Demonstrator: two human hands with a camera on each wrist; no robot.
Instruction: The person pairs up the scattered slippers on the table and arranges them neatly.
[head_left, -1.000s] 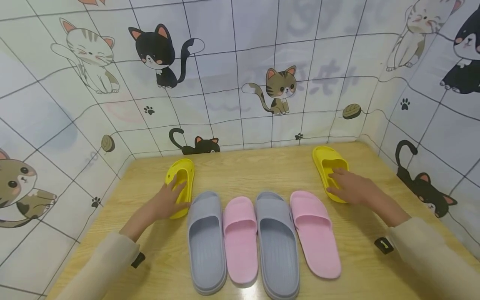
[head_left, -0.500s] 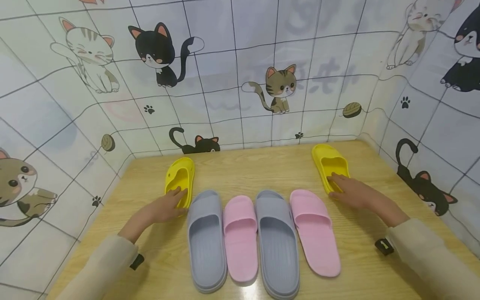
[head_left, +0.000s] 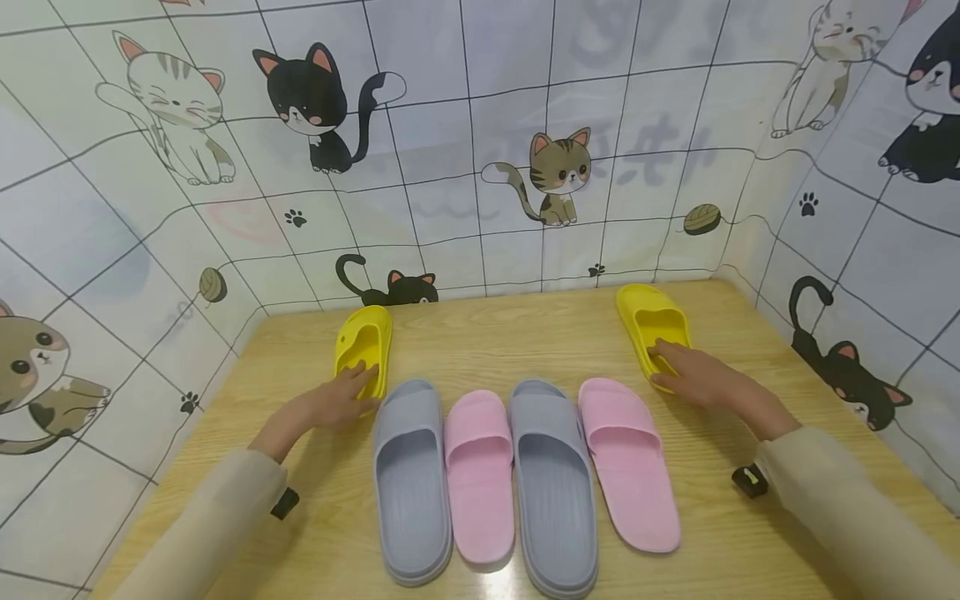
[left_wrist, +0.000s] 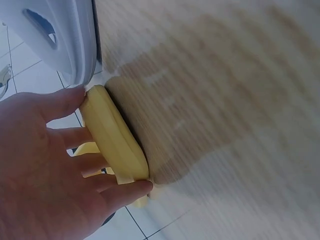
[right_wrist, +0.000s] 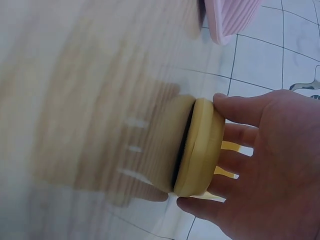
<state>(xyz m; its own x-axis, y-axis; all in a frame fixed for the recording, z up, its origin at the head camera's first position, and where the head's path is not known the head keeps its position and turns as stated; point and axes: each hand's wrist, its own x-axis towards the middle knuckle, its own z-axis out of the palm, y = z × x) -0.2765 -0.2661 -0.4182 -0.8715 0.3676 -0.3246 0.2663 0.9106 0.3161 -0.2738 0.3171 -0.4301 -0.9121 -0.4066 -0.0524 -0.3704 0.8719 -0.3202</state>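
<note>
Two yellow clogs lie on the wooden table, one near each hand. My left hand (head_left: 341, 400) holds the left yellow clog (head_left: 365, 319) by its heel; in the left wrist view, thumb and little finger sit at the two sides of the heel (left_wrist: 115, 135), the other fingers reaching over it. Likewise my right hand (head_left: 697, 375) holds the right yellow clog (head_left: 651, 302), its thumb and little finger at either side of the heel (right_wrist: 200, 150) in the right wrist view. Both toes point toward the back wall, and the hands partly cover the heels.
Between the hands stand a grey slipper (head_left: 412, 500), a pink slipper (head_left: 482, 500), a second grey slipper (head_left: 557, 508) and a second pink slipper (head_left: 637, 500), side by side. A cat-print wall covering (head_left: 442, 200) encloses the back and sides of the table (head_left: 495, 333).
Both hands have come down to the clogs' heels. The left clog has shifted slightly toward the back wall, and the right clog slightly left and back. The grey and pink slippers stay put.
</note>
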